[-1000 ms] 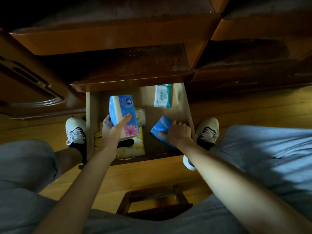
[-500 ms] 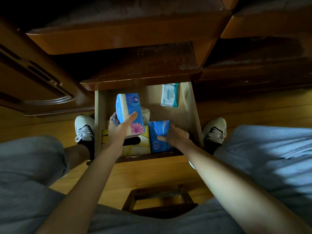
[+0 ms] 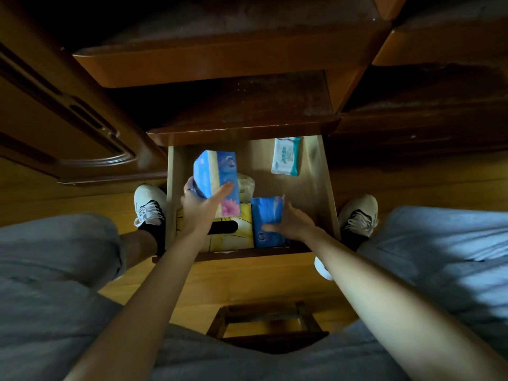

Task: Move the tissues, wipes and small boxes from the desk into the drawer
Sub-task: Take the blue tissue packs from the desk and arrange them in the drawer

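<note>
The wooden drawer is pulled out below the desk. My left hand holds a blue tissue pack with a pink flower upright over the drawer's left side. My right hand grips a second blue tissue pack that rests at the drawer's front, beside a yellow tissue box. A white and teal wipes pack lies at the back right. A pale crinkled packet shows behind the yellow box.
The desk's edge and an upper ledge overhang the drawer's back. White shoes stand on the wooden floor at the left and right of the drawer. A small wooden stool sits between my grey-trousered knees.
My right hand has slid the second blue pack left and turned it to lie beside the yellow box at the drawer's front. The left hand stays put with its pack.
</note>
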`<control>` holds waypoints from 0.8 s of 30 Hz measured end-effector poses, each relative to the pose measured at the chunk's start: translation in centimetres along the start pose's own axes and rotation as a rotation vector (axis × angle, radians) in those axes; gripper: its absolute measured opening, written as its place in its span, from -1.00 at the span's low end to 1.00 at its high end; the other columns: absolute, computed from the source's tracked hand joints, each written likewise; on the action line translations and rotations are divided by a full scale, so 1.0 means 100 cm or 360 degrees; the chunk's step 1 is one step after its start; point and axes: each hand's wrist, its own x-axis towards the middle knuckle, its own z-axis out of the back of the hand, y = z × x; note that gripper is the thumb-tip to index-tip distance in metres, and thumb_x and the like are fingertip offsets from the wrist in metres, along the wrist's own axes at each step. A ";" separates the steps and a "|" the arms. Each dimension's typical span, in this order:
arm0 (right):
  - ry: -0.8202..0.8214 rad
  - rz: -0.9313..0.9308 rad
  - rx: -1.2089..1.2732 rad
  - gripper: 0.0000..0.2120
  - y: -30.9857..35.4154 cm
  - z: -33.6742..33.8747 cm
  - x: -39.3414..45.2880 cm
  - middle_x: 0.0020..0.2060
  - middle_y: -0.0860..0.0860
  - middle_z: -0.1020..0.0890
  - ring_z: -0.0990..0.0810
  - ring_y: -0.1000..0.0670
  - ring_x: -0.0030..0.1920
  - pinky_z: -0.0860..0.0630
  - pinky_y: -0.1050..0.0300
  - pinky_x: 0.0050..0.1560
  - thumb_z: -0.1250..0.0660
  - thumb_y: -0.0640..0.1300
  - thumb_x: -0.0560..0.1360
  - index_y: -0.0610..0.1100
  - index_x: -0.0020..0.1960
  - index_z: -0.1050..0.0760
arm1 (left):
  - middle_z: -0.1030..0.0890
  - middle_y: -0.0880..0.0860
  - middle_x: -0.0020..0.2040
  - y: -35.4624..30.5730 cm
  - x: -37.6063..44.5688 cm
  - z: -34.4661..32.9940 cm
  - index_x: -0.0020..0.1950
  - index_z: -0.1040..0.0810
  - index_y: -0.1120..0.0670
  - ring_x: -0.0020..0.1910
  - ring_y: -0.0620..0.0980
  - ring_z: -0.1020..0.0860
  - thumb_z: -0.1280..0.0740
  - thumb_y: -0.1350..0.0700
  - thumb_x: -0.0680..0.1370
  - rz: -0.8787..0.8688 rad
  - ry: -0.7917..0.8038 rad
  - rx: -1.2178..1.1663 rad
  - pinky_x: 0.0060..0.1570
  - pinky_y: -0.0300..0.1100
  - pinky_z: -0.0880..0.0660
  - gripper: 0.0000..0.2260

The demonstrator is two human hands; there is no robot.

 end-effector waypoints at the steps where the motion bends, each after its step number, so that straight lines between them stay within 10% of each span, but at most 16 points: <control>1: -0.0025 -0.0029 0.0034 0.04 0.001 0.002 -0.002 0.48 -0.12 -0.43 -0.46 -0.20 0.42 -0.44 -0.17 0.36 -0.44 0.28 0.46 -0.08 0.66 0.09 | -0.57 0.11 0.24 0.003 -0.001 -0.004 0.44 -0.32 0.04 0.08 0.05 -0.67 -0.61 0.02 0.36 -0.0015 0.0043 0.0052 -0.05 -0.07 -0.67 -0.25; 5: -0.0348 0.0159 0.0572 -0.22 0.022 0.024 -0.015 0.46 -0.09 -0.46 -0.48 -0.17 0.41 -0.43 -0.29 0.37 -0.22 0.43 0.50 0.03 0.57 -0.19 | -0.49 0.00 0.31 0.014 -0.010 -0.021 0.53 -0.22 -0.03 0.19 -0.01 -0.57 -0.59 -0.19 0.30 -0.0168 0.0184 0.0486 0.02 -0.06 -0.64 -0.08; 8: 0.0086 0.0217 0.1406 -0.22 0.033 0.047 -0.024 0.31 -0.03 -0.58 -0.60 -0.08 0.26 -0.57 -0.16 0.18 -0.30 0.49 0.40 0.10 0.48 -0.33 | -0.61 -0.18 0.11 0.010 -0.016 -0.032 0.29 -0.44 -0.13 0.08 -0.06 -0.65 -0.52 -0.28 0.34 -0.0123 0.0502 0.0341 -0.08 -0.17 -0.63 -0.41; 13: -0.0347 0.0221 0.0991 -0.27 0.005 0.073 -0.030 0.21 0.06 -0.61 -0.68 0.08 0.07 -0.64 0.12 -0.08 -0.59 0.11 0.39 0.04 0.41 -0.30 | -0.65 -0.12 0.07 0.006 -0.020 -0.043 0.19 -0.54 -0.16 0.04 -0.16 -0.63 -0.32 -0.08 0.61 -0.0052 0.0864 0.0183 -0.07 -0.28 -0.55 -0.83; 17: -0.0573 0.0408 0.0182 -0.38 -0.010 0.100 -0.033 0.11 0.13 -0.57 -0.60 0.07 0.07 -0.55 0.07 -0.05 -0.58 0.13 0.35 0.09 0.27 -0.34 | -0.61 -0.18 0.09 0.018 -0.013 -0.045 0.31 -0.52 -0.07 0.08 -0.21 -0.56 -0.37 -0.05 0.57 -0.0215 0.0597 0.0542 -0.04 -0.31 -0.44 -0.69; 24: -0.0469 0.0433 -0.0072 -0.40 0.004 0.092 -0.029 0.24 0.02 -0.53 -0.56 0.02 0.19 -0.63 0.00 0.05 -0.59 0.08 0.38 0.03 0.26 -0.34 | -0.49 0.10 0.37 0.062 -0.001 -0.030 0.42 -0.47 -0.01 0.37 0.16 -0.39 -0.32 -0.09 0.56 -0.0445 0.0606 0.1541 0.30 0.08 -0.41 -0.56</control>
